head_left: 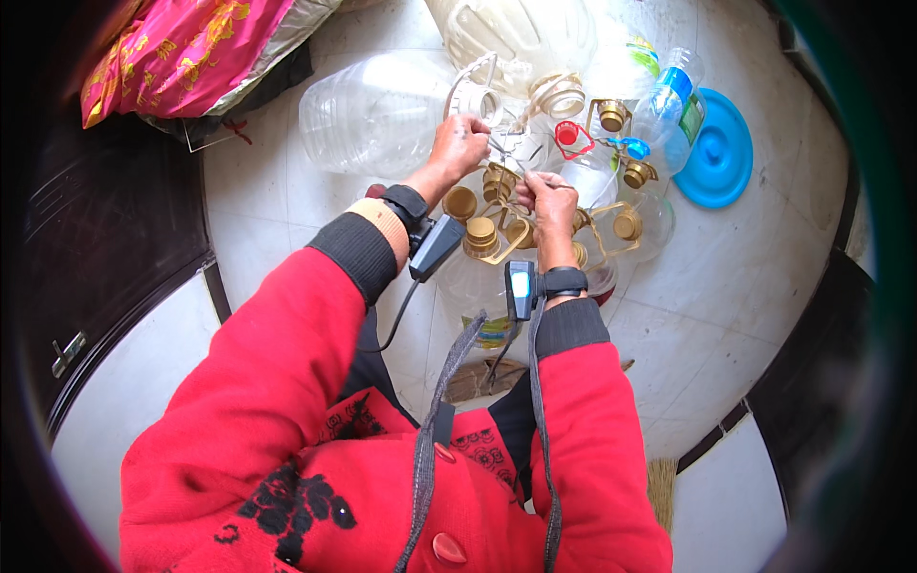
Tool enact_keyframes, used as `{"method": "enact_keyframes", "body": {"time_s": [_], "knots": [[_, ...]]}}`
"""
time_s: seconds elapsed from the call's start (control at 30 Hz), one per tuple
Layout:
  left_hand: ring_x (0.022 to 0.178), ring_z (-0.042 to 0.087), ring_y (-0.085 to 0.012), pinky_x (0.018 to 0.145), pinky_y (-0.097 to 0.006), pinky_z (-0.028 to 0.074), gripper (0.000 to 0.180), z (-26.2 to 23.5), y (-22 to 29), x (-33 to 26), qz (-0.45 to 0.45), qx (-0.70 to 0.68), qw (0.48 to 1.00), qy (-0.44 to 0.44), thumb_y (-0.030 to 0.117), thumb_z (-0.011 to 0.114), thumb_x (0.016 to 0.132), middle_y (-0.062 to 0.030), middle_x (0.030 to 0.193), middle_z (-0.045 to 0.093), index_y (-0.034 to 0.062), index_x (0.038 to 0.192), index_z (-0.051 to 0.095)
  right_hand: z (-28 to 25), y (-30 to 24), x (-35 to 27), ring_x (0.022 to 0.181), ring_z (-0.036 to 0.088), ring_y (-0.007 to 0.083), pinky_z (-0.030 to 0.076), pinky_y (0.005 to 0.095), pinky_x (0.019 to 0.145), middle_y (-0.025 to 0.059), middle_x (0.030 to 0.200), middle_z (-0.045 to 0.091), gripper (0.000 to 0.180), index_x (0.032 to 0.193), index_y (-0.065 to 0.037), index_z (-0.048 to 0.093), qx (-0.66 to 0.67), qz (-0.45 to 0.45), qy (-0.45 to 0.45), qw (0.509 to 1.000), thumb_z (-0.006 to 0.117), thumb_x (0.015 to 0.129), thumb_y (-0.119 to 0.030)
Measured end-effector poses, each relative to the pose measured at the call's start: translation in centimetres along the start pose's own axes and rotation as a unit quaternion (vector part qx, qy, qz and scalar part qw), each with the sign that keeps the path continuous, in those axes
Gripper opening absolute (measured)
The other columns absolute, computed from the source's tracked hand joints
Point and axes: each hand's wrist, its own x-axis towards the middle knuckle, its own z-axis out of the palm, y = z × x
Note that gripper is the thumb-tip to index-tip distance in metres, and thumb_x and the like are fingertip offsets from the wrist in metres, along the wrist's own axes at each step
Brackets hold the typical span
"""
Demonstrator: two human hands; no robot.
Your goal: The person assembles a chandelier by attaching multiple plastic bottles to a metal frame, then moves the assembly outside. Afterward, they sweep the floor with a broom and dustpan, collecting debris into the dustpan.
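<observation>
Clustered bottles (521, 43) block the way ahead, but floor (745, 277) toward the right leaves passing room.

A dark door (115, 220), perhaps, borders the pale floor (726, 315).

No legible lettering or numbers

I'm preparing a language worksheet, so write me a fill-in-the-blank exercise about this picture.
1. The large clear plastic bottle with a white collar is nearer the person's ____ hand than the right hand.
2. The thick fabric jacket sleeves are coloured ____.
3. The round, flat plastic disc resting on the pale tiled floor is coloured ____.
Missing words: left; red; blue.
</observation>
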Motion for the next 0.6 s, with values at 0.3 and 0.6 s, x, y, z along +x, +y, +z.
{"method": "enact_keyframes", "body": {"time_s": [0.3, 0.6], "knots": [[0.069, 0.056, -0.0104, 0.059, -0.021, 0.045, 0.013, -0.3, 0.7, -0.9, -0.044, -0.173, 0.977, -0.114, 0.006, 0.050, 0.079, -0.0046, 0.078, 0.057, 0.0019, 0.091, 0.052, -0.6, -0.6, 1.0, 0.070, 0.059, 0.0147, 0.048, 0.0229, 0.052, 0.0105, 0.084, 0.060, 0.009, 0.084, -0.005, 0.049, 0.189, 0.054, -0.008, 0.981, 0.052, 0.082, -0.013], [0.056, 0.047, -0.0063, 0.047, -0.018, 0.037, 0.016, -1.1, 1.1, -1.3, -0.101, -0.210, 0.955, -0.181, 0.010, 0.057, 0.073, -0.0002, 0.071, 0.054, 0.0066, 0.088, 0.055, 0.4, -0.1, 1.0, 0.062, 0.055, 0.0118, 0.047, 0.0239, 0.052, 0.0060, 0.075, 0.057, 0.008, 0.087, -0.006, 0.050, 0.264, 0.106, 0.007, 0.959, 0.049, 0.083, -0.013]]}}
